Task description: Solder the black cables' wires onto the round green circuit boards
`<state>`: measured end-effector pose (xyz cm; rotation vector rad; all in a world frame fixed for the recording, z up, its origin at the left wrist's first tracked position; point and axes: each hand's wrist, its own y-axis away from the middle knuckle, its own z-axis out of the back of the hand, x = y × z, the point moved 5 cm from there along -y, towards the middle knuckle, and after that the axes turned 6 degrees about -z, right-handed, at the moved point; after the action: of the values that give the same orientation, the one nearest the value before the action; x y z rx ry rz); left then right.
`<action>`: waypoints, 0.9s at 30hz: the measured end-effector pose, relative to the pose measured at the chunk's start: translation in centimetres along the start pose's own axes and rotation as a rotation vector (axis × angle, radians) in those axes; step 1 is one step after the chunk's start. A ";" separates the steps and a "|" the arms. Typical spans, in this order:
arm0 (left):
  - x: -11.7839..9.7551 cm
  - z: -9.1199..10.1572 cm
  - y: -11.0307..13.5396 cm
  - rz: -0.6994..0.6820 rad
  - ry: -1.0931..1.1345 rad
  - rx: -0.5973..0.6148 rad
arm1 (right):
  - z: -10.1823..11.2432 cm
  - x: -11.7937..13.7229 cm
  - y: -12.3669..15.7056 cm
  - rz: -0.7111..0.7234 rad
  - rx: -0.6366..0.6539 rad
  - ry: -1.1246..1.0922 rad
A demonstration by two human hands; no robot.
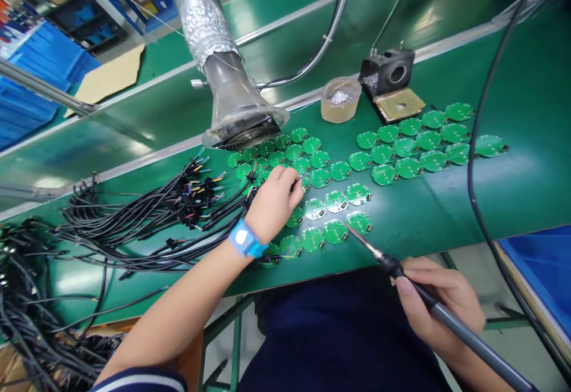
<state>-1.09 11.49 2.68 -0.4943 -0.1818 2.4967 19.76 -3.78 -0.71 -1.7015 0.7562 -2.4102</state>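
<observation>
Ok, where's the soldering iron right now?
In the head view, the soldering iron is in the right hand at lower right, its tip reaching over the green bench to the nearest round green circuit board.

Green workbench mat, round circuit boards, black wire bundles

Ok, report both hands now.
Left hand: closed, pinching a thin wire.
Right hand: closed, holding a soldering iron.

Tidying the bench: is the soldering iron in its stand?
Out: the right hand grips the soldering iron above the circuit boards, and the stand sits farther up the bench.
</observation>
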 end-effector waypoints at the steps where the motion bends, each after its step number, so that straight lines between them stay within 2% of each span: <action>1: -0.8 0.4 1.0 -0.008 0.026 -0.006 | 0.1 0.2 -0.1 0.009 0.011 -0.003; 3: -2.1 0.4 3.3 -0.027 0.037 0.050 | 0.3 0.5 -0.3 0.012 0.034 -0.014; 5: -3.0 -0.4 5.6 -0.060 0.029 0.151 | 0.6 0.7 -0.3 0.004 0.063 -0.034; 9: -3.5 -2.1 8.3 -0.167 0.073 0.253 | 0.3 0.8 0.2 -0.009 0.157 -0.059; 13: -3.1 -2.5 8.3 -0.175 0.181 0.267 | -0.9 1.2 0.8 0.009 0.242 -0.034; 21: -2.7 -2.1 8.1 -0.142 0.383 0.234 | -2.8 2.1 1.1 0.046 0.237 0.036; 27: -2.3 -2.7 8.3 -0.136 0.299 0.246 | -3.0 2.2 0.9 0.042 0.253 0.055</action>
<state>-2.66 3.39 -1.04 -0.7157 0.1994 2.2408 16.05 -4.28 0.03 -1.5137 0.4637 -2.4123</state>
